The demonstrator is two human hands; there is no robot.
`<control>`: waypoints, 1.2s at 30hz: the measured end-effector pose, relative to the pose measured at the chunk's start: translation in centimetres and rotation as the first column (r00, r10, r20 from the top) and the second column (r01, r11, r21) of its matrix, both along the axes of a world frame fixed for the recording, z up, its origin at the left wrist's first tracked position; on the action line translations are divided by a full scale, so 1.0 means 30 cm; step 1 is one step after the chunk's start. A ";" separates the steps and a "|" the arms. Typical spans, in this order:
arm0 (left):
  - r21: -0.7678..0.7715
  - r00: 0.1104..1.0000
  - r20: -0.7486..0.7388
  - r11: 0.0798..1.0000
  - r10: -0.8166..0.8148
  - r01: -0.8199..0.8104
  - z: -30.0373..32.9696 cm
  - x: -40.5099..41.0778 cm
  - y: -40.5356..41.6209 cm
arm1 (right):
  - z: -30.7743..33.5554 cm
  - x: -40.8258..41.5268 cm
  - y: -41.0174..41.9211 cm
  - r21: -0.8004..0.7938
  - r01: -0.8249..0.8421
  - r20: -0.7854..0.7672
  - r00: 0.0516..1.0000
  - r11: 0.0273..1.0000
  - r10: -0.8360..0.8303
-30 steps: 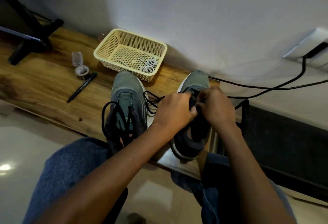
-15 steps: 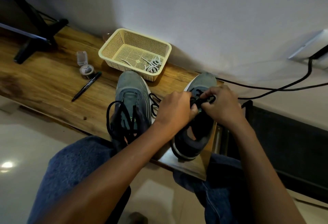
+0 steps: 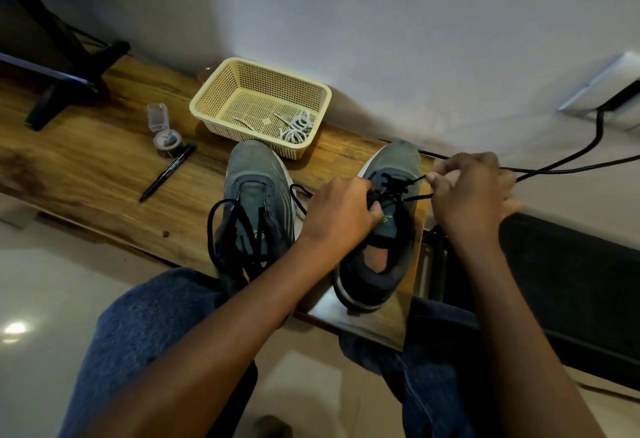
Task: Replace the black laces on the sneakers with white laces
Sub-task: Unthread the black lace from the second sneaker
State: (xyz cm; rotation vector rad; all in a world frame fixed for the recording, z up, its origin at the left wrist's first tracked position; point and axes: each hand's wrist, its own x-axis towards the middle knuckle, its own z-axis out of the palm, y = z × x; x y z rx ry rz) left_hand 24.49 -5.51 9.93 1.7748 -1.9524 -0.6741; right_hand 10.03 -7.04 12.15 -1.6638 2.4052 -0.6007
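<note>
Two grey-green sneakers stand on the wooden bench. The left sneaker (image 3: 254, 195) has its black lace hanging in loose loops over its collar. My left hand (image 3: 341, 210) grips the tongue and lace area of the right sneaker (image 3: 391, 226). My right hand (image 3: 469, 191) sits just right of that shoe and pinches a strand of its black lace (image 3: 398, 189), drawn taut sideways out of the eyelets. The white laces (image 3: 294, 129) lie coiled in the yellow basket (image 3: 225, 91) behind the shoes.
A black pen (image 3: 166, 174) and a small tape roll (image 3: 168, 141) with a clear case lie left of the basket. A black stand (image 3: 62, 56) occupies the bench's far left. A black cable (image 3: 561, 169) runs from a wall socket behind my right hand.
My right hand has moved right and away from the shoe, pulling a strand of black lace out sideways. My left hand stays gripping the right sneaker.
</note>
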 end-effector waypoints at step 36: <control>0.016 1.000 -0.010 1.000 -0.006 0.006 -0.010 0.002 -0.003 | -0.034 0.064 0.020 -0.057 -0.228 -0.135 0.967 0.972 0.218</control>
